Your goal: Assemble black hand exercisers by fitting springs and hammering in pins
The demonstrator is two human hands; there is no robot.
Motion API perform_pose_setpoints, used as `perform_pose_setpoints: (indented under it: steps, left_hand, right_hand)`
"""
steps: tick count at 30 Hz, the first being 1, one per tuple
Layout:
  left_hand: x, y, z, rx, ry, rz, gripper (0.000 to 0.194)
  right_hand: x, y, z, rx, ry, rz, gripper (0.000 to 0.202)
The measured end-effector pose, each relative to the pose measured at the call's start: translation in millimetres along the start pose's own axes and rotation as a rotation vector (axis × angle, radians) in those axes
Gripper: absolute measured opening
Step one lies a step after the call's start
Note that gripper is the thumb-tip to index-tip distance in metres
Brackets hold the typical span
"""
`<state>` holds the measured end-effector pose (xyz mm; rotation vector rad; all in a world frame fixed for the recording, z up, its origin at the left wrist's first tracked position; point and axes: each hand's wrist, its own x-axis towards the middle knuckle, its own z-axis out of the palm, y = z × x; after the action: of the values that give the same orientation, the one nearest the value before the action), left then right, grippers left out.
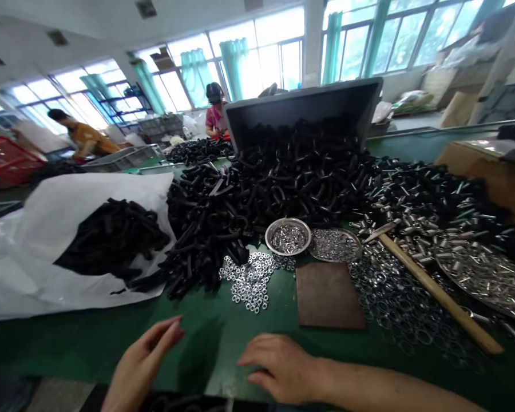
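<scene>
My left hand [148, 357] hovers at the near edge of the green table, fingers stretched out and thumb slightly apart, nothing visible in it. To its right, my right hand [281, 366] is held low over the table with loosely bent fingers and the thumb apart; it holds nothing that I can see. Beyond both hands lies a patch of small silvery rings [251, 280], resembling nuts or washers. A brown square pad [329, 296] rests just beyond my right hand. Black curved parts [278, 183] form a large heap behind.
A grey bin [300, 106] lies tipped behind the heap. Metal bowl [288, 252] and dish [335, 245] hold small metal pieces. A wooden-handled hammer [442, 292] crosses loose metal rings and cylinders at right. A white sack [30, 252] spills black parts. Two people work farther back.
</scene>
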<state>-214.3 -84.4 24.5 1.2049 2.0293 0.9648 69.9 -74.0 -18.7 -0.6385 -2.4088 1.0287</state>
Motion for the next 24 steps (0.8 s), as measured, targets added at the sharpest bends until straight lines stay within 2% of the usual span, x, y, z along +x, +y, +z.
perform_pose_setpoints:
  steps: [2, 5, 7, 8, 10, 12, 14, 17, 19, 21, 23, 24]
  left_hand:
    - [29.7, 63.5, 61.6, 0.049, -0.227, 0.267, 0.032]
    - [60.5, 156.8, 167.2, 0.107, -0.367, 0.640, 0.027]
    - [76.3, 204.9, 233.1, 0.300, -0.404, 0.800, 0.025]
    - [83.4, 223.0, 262.1, 0.428, -0.377, 0.817, 0.023]
    - [96.2, 247.4, 309.8, 0.493, -0.363, 0.797, 0.024]
    - [106.9, 259.1, 343.5, 0.535, -0.363, 0.745, 0.023]
    - [114.6, 263.7, 363.8, 0.570, -0.375, 0.691, 0.020]
    - [120.8, 267.7, 371.4, 0.576, -0.380, 0.642, 0.016]
    - [122.6, 271.8, 363.6, 0.548, -0.354, 0.631, 0.018]
    - [123.5, 275.6, 348.1, 0.492, -0.316, 0.613, 0.021]
    - [122.5, 275.6, 327.1, 0.337, -0.305, 0.541, 0.021]
    - [120.7, 273.1, 315.2, 0.174, -0.329, 0.460, 0.020]
  right_hand:
    - [-19.8, 3.6, -31.2, -0.037, 0.043, 0.067, 0.029]
    - [-48.6, 14.4, -76.5, -0.077, 0.143, 0.173, 0.026]
    - [-66.5, 24.5, -102.9, -0.115, 0.218, 0.238, 0.025]
    - [-75.0, 29.9, -114.7, -0.141, 0.252, 0.270, 0.025]
    - [-91.4, 40.6, -135.4, -0.203, 0.313, 0.332, 0.024]
    - [-107.5, 50.1, -153.3, -0.275, 0.356, 0.391, 0.024]
    - [-123.8, 58.4, -169.5, -0.352, 0.388, 0.436, 0.024]
    - [-149.3, 70.6, -193.9, -0.490, 0.444, 0.502, 0.026]
    - [-166.9, 79.3, -211.0, -0.611, 0.486, 0.558, 0.027]
    - [-183.5, 87.0, -228.3, -0.770, 0.514, 0.653, 0.028]
    - [-197.4, 91.7, -244.5, -0.940, 0.474, 0.765, 0.028]
    - [-202.6, 92.8, -251.4, -1.017, 0.419, 0.809, 0.027]
